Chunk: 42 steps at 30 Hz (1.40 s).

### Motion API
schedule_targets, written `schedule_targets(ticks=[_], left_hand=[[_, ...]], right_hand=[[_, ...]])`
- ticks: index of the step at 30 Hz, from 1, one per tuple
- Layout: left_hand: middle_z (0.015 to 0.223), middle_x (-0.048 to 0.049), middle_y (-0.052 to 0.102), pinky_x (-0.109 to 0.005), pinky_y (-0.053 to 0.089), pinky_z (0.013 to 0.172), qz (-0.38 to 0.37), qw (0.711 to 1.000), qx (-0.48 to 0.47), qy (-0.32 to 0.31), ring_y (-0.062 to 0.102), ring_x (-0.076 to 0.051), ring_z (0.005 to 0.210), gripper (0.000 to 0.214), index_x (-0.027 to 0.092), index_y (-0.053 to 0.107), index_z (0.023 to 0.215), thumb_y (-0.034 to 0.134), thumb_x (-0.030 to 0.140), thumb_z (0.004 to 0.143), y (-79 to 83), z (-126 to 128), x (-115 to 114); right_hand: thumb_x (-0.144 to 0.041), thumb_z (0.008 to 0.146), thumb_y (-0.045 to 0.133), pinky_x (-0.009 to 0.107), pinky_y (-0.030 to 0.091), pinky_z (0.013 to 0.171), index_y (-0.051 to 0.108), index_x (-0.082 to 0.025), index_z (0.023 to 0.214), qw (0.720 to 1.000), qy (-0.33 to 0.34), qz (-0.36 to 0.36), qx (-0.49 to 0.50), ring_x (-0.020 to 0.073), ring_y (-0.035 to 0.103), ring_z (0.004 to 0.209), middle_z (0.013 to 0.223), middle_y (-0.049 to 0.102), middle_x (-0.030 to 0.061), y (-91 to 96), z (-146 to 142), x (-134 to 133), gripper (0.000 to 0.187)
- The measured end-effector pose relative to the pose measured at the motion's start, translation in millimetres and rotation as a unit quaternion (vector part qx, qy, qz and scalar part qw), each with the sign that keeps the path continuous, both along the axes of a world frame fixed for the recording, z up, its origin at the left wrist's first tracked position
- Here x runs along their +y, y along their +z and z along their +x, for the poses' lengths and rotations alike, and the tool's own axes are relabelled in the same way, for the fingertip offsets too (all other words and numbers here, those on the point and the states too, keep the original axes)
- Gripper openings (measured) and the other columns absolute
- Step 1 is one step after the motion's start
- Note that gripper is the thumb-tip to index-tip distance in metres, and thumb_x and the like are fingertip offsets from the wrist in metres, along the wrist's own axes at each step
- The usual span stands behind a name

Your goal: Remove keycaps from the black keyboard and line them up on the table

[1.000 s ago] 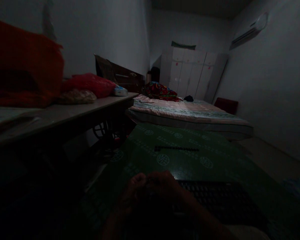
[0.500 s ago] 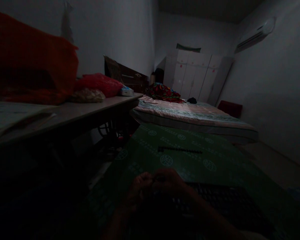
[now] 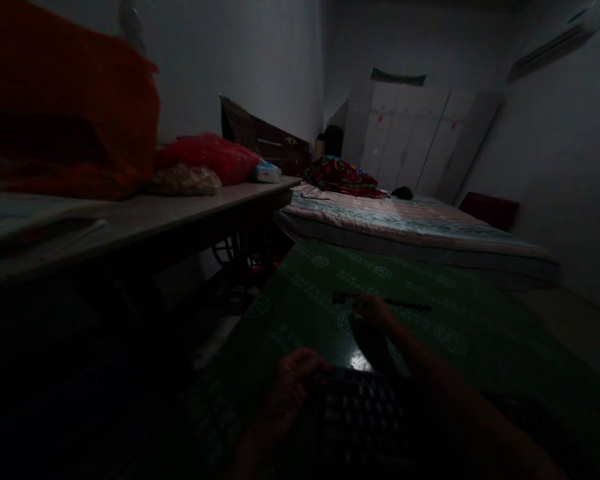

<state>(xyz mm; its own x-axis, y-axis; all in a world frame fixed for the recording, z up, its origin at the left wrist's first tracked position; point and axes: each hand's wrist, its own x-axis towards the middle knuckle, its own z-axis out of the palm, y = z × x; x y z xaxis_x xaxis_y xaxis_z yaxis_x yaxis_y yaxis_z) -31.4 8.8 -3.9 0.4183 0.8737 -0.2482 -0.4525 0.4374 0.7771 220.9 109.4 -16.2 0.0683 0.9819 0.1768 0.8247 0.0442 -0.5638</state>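
A black keyboard lies at the near side of the green sheet, partly covered by my right forearm. Beside its upper left corner is my left hand, closed, with the fingertips pressed together; what they hold, if anything, is too dark to make out. Farther off, a row of small dark pieces like keycaps stretches across the sheet. My right hand reaches over the keyboard to the left part of that row, its fingers drawn together at the pieces. Whether a piece is between them is hidden.
Along the left runs a table bearing an orange bag, a red plastic bag and a small box. A bed stands beyond the green sheet, with a wardrobe behind it. The room is dim.
My hands were together above the keyboard and are now apart. The right has moved forward to the row of pieces, while the left stays near the keyboard. The view has turned slightly left.
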Motion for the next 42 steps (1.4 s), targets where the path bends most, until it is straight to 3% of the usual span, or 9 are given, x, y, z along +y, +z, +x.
schedule_targets(ticks=[10, 42], left_hand=[[0.068, -0.0052, 0.067, -0.026, 0.045, 0.061, -0.006, 1.0, 0.014, -0.006, 0.061, -0.016, 0.066, 0.017, 0.013, 0.055, 0.073, 0.068, 0.022, 0.065, -1.3, 3.2, 1.9], [0.069, -0.0061, 0.068, -0.024, 0.045, 0.057, -0.018, 1.0, 0.022, -0.013, 0.06, -0.014, 0.061, 0.019, 0.014, 0.056, 0.072, 0.069, 0.023, 0.063, -1.8, 3.0, 4.5]], right_hand=[[-0.021, 0.069, 0.056, 0.019, 0.039, 0.058, 0.068, -0.019, 0.085, 0.997, -0.003, -0.043, -0.061, 0.0152, 0.06, 0.073, 0.082, 0.068, 0.0021, -11.9, 3.2, 27.6, 0.02], [-0.024, 0.071, 0.055, 0.018, 0.031, 0.05, 0.066, -0.019, 0.084, 0.997, 0.013, -0.055, -0.058, 0.012, 0.056, 0.065, 0.074, 0.065, -0.0008, -15.8, 3.9, 38.8, 0.017]])
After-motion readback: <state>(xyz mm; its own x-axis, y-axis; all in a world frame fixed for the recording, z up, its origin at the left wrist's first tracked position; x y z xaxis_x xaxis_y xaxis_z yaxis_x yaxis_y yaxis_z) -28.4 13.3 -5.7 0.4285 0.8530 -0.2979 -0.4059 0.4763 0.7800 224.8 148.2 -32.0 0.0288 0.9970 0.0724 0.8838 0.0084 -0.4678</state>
